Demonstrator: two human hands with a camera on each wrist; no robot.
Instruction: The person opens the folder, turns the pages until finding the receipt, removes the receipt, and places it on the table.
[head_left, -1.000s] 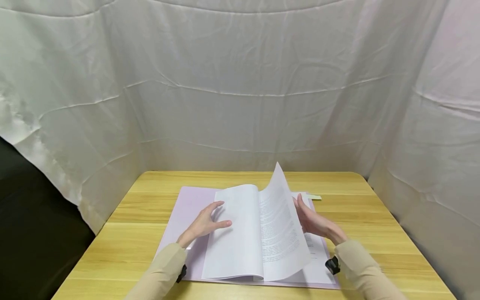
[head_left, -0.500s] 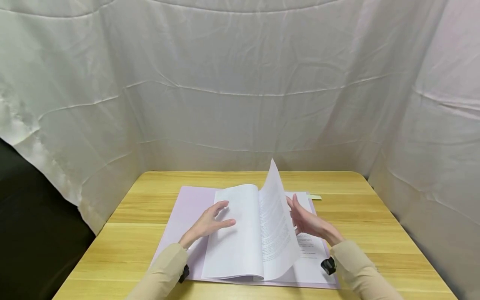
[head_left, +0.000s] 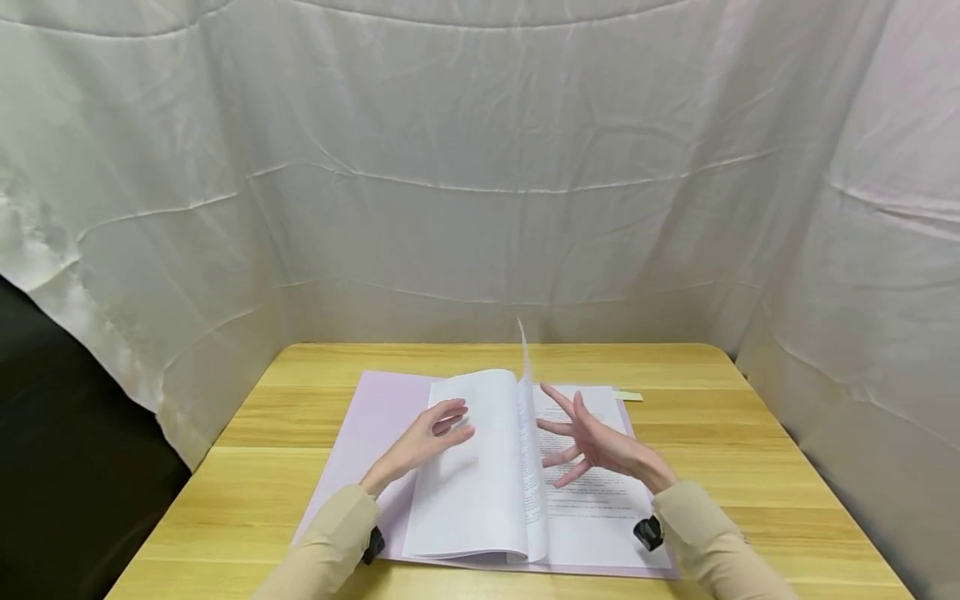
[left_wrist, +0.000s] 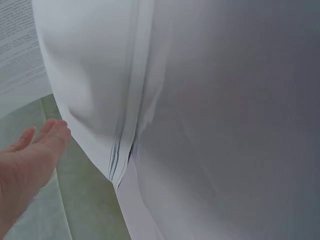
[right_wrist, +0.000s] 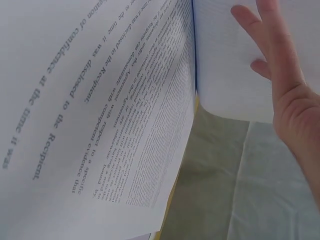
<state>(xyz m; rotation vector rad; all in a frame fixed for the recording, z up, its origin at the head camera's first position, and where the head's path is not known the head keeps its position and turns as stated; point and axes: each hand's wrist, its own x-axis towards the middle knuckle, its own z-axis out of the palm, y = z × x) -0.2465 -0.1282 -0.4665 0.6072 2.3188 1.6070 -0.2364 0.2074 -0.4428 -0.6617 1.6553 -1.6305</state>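
Note:
A pale purple folder (head_left: 386,404) lies spread on the table with printed papers in it. My left hand (head_left: 415,443) hovers over the blank left-hand pages (head_left: 468,492), its fingers loosely bent and nothing between them. One sheet (head_left: 531,483) stands almost upright along the middle fold, print facing right. On that sheet's right side is my right hand (head_left: 603,442), fingers spread; its fingertips are at or very near the sheet, and contact is hard to tell. Beneath it lie printed right-hand pages (head_left: 592,537). The right wrist view shows this hand (right_wrist: 292,95) beside the lifted page's lines of text.
A yellowish tab (head_left: 628,396) sticks out past the upper right edge of the papers. The wooden table (head_left: 720,433) extends around the folder. Light grey cloth (head_left: 480,208) hangs behind and at the sides, with a black area (head_left: 67,467) at the left.
The lifted sheet has swung left from a rightward lean to nearly upright. My right hand has followed it left and spread its fingers. The left hand has shifted slightly right, thumb and fingers closer together.

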